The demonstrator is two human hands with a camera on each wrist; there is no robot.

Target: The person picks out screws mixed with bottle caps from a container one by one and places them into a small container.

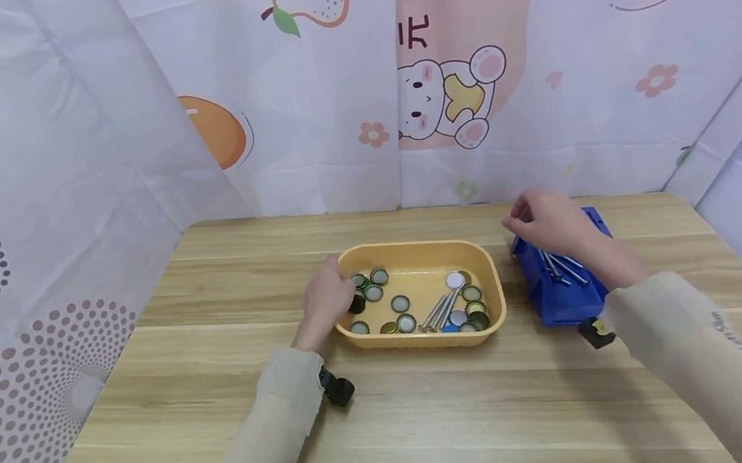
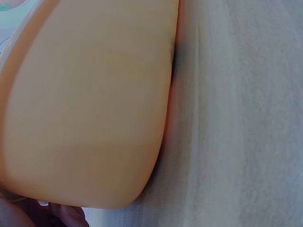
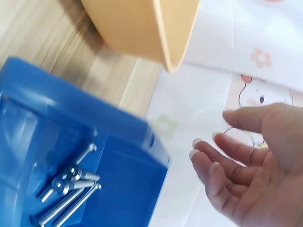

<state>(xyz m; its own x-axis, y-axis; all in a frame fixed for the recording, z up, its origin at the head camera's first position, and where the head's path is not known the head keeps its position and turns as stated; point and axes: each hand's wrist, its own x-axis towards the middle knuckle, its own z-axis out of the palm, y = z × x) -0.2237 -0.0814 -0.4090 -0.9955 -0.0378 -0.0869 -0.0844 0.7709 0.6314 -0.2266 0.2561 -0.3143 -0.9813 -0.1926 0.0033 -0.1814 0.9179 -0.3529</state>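
My left hand (image 1: 328, 293) grips the left end of a yellow plastic tray (image 1: 421, 341) by its rim; in the left wrist view its fingers (image 2: 71, 215) show at the tray's edge, partly hidden. Inside the tray lie many bottle caps (image 1: 400, 303) and several silver screws (image 1: 439, 311). Over a blue plastic bin (image 1: 567, 303) hovers my right hand (image 1: 545, 220). In the right wrist view that hand's fingers are loosely bent, with nothing between them. Several metal screws (image 3: 71, 201) rest in the blue bin.
Both containers stand on a wood-grain table (image 1: 438, 418), the blue bin to the right of the tray. A patterned white curtain (image 1: 313, 114) hangs behind the table's far edge, and another covers the left side.
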